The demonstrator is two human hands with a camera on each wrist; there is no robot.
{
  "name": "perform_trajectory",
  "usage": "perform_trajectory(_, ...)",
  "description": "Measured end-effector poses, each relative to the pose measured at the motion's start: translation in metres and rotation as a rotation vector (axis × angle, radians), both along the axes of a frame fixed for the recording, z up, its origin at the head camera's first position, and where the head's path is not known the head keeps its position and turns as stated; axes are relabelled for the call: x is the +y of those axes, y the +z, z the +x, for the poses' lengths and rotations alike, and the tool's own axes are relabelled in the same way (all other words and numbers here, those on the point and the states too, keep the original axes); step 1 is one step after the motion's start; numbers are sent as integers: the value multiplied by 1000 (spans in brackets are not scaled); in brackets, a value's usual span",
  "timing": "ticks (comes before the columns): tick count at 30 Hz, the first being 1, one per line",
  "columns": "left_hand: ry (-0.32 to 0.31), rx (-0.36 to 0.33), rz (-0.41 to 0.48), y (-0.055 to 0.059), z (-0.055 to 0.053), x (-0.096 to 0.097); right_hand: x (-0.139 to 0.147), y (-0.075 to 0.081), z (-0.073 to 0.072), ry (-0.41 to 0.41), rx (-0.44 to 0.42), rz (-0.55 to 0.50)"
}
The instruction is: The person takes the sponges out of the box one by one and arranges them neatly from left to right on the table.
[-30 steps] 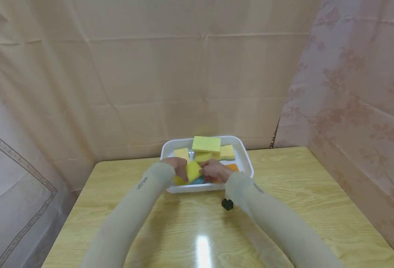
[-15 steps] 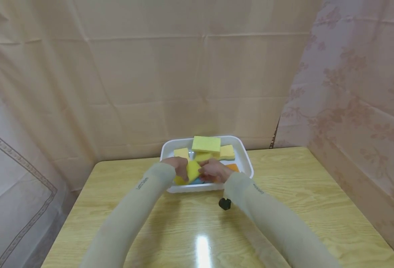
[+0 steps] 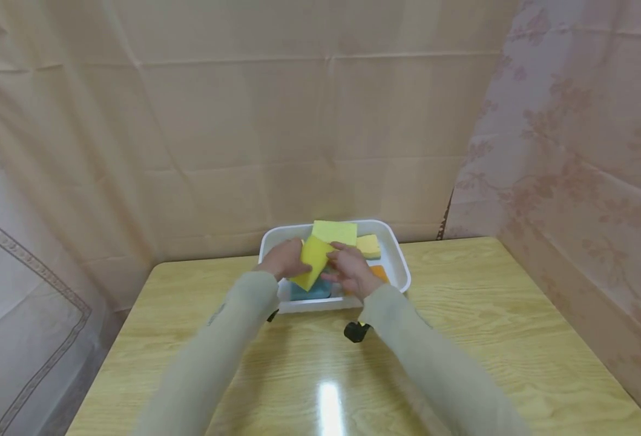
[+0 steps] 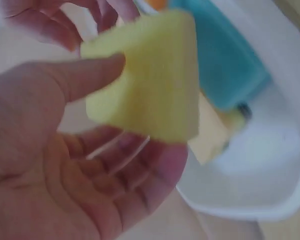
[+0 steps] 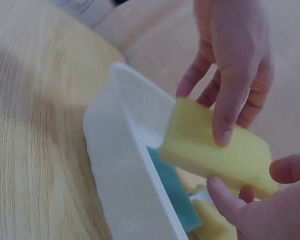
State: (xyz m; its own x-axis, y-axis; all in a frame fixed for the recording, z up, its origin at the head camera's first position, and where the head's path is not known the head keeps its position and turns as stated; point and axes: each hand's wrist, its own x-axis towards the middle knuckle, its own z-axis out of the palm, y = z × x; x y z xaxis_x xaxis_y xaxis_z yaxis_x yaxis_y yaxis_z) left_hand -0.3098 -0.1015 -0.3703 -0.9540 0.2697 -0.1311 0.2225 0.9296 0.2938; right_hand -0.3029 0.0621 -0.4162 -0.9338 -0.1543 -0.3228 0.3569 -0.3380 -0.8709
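A yellow sponge (image 3: 313,257) is held tilted over the white tray (image 3: 405,275). My left hand (image 3: 283,259) grips its left end; in the left wrist view the thumb presses the broad face, with the fingers behind. At the other end my right hand (image 3: 353,269) pinches the sponge; in the right wrist view a finger and thumb sit at its edges. Below lies a blue-green sponge (image 4: 220,55) in the tray. A light yellow sponge (image 3: 335,231) lies across the back of the tray, and a pale yellow one (image 3: 369,246) sits to its right.
An orange sponge (image 3: 379,274) shows beside my right hand inside the tray. The tray stands at the far edge of the wooden table (image 3: 451,315), against a beige cloth backdrop (image 3: 233,151). A black piece (image 3: 356,331) shows under my right wrist.
Both hands have raised the yellow sponge up from the front left of the tray and turned it more upright. The blue-green sponge beneath is now more exposed.
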Motion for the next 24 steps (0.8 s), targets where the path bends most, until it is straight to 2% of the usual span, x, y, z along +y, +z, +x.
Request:
perform_trajectory(4,90,77,120,-6,13,1,-1,0,8,-75,37,-34)
perform_trajectory(7,154,104,212,-9,27,3,-2,-2,17,-113,65,-58)
perform_trajectory(13,183,223,360,-14,56,1,-5,0,41,-167,124,-100)
perform_trajectory(18,187,299,515,-18,83,-2,-6,3,66,-149,217,-9)
perform_trajectory(24,215,395,633,-22,115,-4,-11,9,92,-125,395,141)
